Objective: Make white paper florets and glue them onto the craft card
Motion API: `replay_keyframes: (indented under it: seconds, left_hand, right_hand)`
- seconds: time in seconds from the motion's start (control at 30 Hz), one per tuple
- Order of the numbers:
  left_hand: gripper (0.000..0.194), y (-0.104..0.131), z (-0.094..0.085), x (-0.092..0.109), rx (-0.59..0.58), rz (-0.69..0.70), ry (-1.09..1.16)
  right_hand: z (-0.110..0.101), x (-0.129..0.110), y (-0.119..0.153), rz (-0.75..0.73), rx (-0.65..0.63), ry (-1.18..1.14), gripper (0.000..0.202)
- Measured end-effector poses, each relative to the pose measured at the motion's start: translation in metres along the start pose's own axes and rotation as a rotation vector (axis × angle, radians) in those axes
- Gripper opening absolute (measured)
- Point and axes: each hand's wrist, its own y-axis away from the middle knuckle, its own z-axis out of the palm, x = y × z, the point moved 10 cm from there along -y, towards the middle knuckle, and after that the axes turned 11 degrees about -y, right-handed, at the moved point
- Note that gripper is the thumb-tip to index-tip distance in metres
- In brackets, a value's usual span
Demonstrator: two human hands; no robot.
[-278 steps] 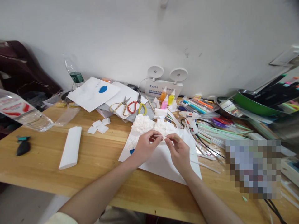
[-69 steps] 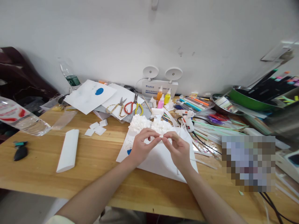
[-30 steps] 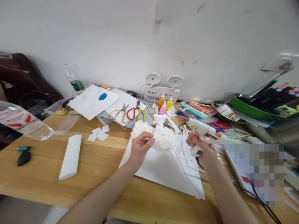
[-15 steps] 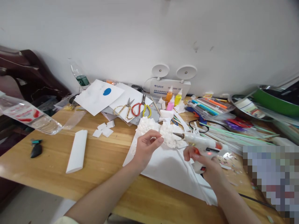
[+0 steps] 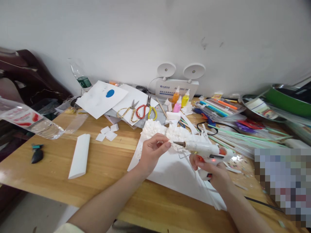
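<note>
My right hand [image 5: 213,171] is wrapped round the grip of a white glue gun [image 5: 201,147], which has a red light lit on its side. Its metal nozzle points left, close to the fingertips of my left hand [image 5: 155,150]. Thumb and forefinger of that hand are pinched on a small white piece of paper, mostly hidden by the fingers. Beneath both hands lies a white sheet [image 5: 170,178]. Clusters of crumpled white pieces [image 5: 152,129] cover its far part, partly behind my left hand and the gun.
Left on the wooden table are small white paper squares [image 5: 111,135], a folded white paper strip [image 5: 80,157] and a water bottle [image 5: 31,119]. Behind lie gold-handled scissors [image 5: 128,112], pliers [image 5: 147,110] and small paint bottles [image 5: 178,105]. Straws and sticks [image 5: 243,139] clutter the right.
The glue gun has moved left, bringing its nozzle up to the fingertips of my left hand. My left hand keeps its pinch in nearly the same place.
</note>
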Motion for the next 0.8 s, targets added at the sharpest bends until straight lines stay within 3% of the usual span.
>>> replay_keyframes:
  seconds: [0.53, 0.8]
  left_hand:
    - [0.004, -0.0002, 0.0004, 0.0, 0.012, -0.013, -0.015]
    - [0.001, 0.0004, 0.0023, 0.0017, -0.006, 0.005, -0.023]
  right_hand:
    - [-0.006, 0.0078, 0.0005, 0.059, 0.035, 0.017, 0.015]
    - [-0.0063, 0.0032, 0.0008, 0.017, 0.032, -0.006, 0.013]
